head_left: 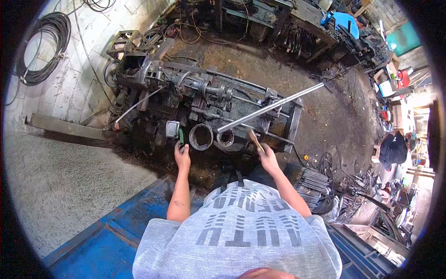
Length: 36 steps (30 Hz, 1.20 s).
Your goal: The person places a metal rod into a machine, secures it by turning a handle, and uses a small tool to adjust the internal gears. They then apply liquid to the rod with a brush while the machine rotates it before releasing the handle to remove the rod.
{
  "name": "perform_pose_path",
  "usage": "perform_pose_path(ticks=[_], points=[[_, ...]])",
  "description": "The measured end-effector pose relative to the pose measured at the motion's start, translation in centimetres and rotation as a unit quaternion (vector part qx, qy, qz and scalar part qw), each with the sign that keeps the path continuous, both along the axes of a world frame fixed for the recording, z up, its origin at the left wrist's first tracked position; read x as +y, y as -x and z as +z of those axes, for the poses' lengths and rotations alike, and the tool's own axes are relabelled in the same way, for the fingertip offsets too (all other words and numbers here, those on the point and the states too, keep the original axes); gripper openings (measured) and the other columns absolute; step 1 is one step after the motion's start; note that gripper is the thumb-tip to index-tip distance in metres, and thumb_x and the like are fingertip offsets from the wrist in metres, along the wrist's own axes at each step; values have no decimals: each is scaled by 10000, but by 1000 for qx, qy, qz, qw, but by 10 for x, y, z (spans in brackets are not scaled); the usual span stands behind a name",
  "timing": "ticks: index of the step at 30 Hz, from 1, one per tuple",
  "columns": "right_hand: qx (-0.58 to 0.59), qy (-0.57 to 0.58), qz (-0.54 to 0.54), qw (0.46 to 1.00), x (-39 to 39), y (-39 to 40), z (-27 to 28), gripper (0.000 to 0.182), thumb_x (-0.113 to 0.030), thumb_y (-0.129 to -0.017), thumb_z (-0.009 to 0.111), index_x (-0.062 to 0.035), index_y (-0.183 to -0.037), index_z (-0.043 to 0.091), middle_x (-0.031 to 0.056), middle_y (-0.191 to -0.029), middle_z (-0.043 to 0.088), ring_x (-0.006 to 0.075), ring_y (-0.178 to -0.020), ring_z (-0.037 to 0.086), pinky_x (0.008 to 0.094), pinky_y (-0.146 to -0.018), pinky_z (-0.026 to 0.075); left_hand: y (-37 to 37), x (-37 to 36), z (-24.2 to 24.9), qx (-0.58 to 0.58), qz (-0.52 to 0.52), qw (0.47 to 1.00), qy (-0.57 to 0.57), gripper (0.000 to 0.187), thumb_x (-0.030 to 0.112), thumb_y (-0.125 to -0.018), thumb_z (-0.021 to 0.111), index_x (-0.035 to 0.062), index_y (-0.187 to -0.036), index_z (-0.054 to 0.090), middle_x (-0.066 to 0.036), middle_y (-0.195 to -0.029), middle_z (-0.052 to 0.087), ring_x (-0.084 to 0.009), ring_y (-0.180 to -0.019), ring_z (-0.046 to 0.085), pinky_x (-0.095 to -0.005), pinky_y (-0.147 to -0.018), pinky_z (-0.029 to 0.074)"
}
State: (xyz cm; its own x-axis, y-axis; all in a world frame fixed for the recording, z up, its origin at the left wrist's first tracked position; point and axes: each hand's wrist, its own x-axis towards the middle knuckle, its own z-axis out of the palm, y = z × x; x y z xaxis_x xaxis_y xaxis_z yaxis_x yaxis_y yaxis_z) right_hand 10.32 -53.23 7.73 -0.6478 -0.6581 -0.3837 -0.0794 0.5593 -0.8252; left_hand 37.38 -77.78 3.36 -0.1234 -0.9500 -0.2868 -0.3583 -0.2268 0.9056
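Observation:
My left hand point(182, 158) is closed around a green-handled thing point(180, 136), close to a small square metal box point(172, 129). A wooden handle point(255, 139) is gripped in my right hand point(268, 160); whatever is on its far end is hard to make out. Between my hands lie a large metal ring point(201, 137) and a smaller ring point(226, 139) at the near side of a long greasy machine point(204, 88). A long bright metal bar point(272, 107) lies slantwise over the machine's right part.
Coiled black hose point(46, 46) hangs on the left wall. A workbench point(306, 18) stands at the back, with a person in blue point(347, 24) at the upper right. Stacked metal bars point(313, 181) lie right of me, a blue metal surface point(100, 253) at lower left.

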Motion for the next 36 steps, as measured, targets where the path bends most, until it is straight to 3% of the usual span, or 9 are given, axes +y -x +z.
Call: perform_pose_path(ticks=[5, 10, 13, 18, 27, 30, 33, 34, 36], points=[[87, 66, 11, 994, -84, 30, 24, 338, -244, -926, 502, -31, -1183, 554, 280, -1040, 614, 431, -990, 588, 464, -818, 475, 13, 8, 11, -11, 13, 998, 64, 587, 191, -887, 630, -78, -1347, 384, -159, -1124, 580, -198, -912, 585, -321, -833, 448], [161, -120, 112, 973, -135, 51, 19, 347, -270, -900, 516, -58, -1169, 566, 283, -1013, 610, 438, -954, 583, 495, -798, 489, 28, 22, 32, 37, 26, 999, -15, 664, 241, -900, 611, -110, -1382, 318, -107, -912, 610, -138, -740, 572, -267, -680, 463], [149, -41, 57, 986, -145, 50, 29, 354, -270, -894, 496, -61, -1171, 566, 266, -975, 631, 425, -939, 600, 496, -810, 494, 37, 27, 26, 57, 53, 997, -15, 665, 237, -899, 613, -110, -1383, 316, -96, -899, 603, -116, -736, 563, -252, -653, 453], [129, -172, 191, 958, -138, 56, 7, 366, -251, -881, 467, -78, -1201, 497, 246, -989, 642, 422, -910, 617, 496, -808, 505, 53, 28, 31, 43, 54, 997, -35, 661, 152, -894, 609, -137, -1385, 274, -246, -1307, 471, -205, -1009, 580, -292, -818, 488], [135, -172, 210, 953, -146, 62, 40, 405, -293, -900, 463, -93, -1252, 490, 234, -1037, 636, 388, -934, 627, 476, -800, 516, 60, 17, 21, -42, 70, 996, 47, 614, 140, -859, 625, -105, -1351, 353, -253, -1373, 417, -297, -1284, 407, -349, -1028, 360], [161, -169, 226, 946, -143, 64, 28, 371, -289, -890, 480, -92, -1199, 541, 227, -1037, 638, 378, -949, 630, 470, -793, 525, 62, 17, 21, 63, 124, 990, 22, 633, 131, -847, 633, -77, -1370, 342, -244, -1372, 421, -309, -1274, 418, -357, -1048, 330], [147, -118, 104, 976, -157, 66, 18, 328, -286, -887, 487, -78, -1111, 605, 218, -1044, 641, 375, -955, 630, 459, -807, 525, 60, 22, 28, -18, 107, 994, 8, 645, 124, -844, 638, -67, -1378, 333, -235, -1382, 411, -299, -1271, 422, -355, -1036, 344], [106, -122, 127, 979, -156, 70, 25, 435, -289, -872, 502, -87, -1257, 491, 251, -1044, 624, 396, -974, 608, 466, -818, 508, 56, 22, 25, -20, 105, 994, 9, 645, 124, -844, 638, -67, -1378, 333, -235, -1382, 411, -299, -1271, 422, -355, -1036, 344], [112, -155, 179, 965, -151, 68, 22, 385, -277, -867, 506, -87, -1201, 527, 233, -1049, 632, 388, -973, 616, 464, -813, 515, 50, 21, 15, -26, 98, 995, 10, 641, 122, -845, 637, -61, -1379, 335, -230, -1380, 411, -289, -1268, 425, -353, -1034, 348]])
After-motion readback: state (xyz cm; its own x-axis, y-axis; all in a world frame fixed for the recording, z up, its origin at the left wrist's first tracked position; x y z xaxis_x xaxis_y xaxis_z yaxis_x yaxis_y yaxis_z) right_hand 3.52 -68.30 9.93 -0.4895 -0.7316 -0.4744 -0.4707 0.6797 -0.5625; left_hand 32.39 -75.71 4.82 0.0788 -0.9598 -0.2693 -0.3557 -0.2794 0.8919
